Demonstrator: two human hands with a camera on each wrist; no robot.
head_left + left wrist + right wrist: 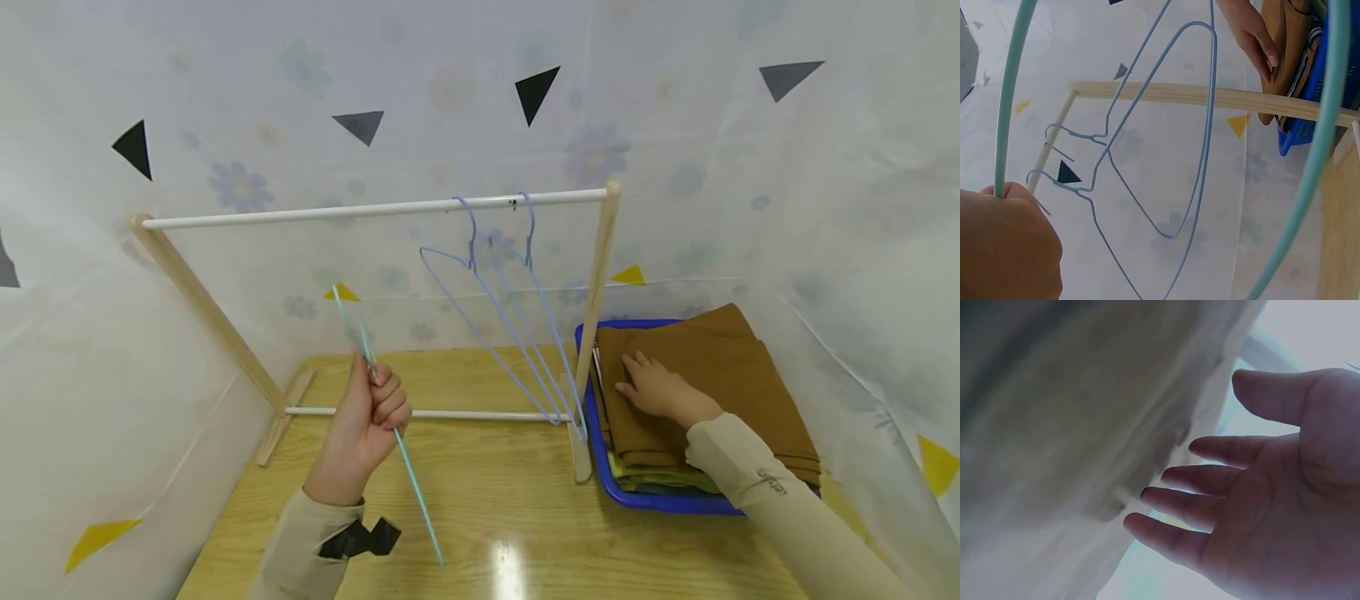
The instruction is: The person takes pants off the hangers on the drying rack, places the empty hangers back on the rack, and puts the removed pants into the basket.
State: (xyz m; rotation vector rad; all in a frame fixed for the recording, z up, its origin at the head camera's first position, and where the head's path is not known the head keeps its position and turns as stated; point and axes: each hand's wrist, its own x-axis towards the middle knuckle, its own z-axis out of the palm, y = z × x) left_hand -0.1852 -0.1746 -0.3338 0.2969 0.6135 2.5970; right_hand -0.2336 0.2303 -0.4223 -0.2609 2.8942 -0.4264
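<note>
My left hand (367,421) grips a mint-green clothes hanger (418,487) in front of the wooden rack, its fingers curled round the hanger's neck. The left wrist view shows the hanger's green wire (1320,162) close up. Over at the right, my right hand (660,390) is at the left part of a folded brown cloth (720,367) on top of the pile in a blue basket (667,502). In the right wrist view the fingers of the right hand (1254,487) are spread and nearly straight; whether they touch the cloth I cannot tell.
Two blue hangers (517,333) hang near the right end of the white rail (322,213) of the rack. The rack's right post (600,283) stands beside the basket. Greenish folded cloth (660,477) lies under the brown one. A patterned white curtain (450,108) encloses the wooden table (480,492).
</note>
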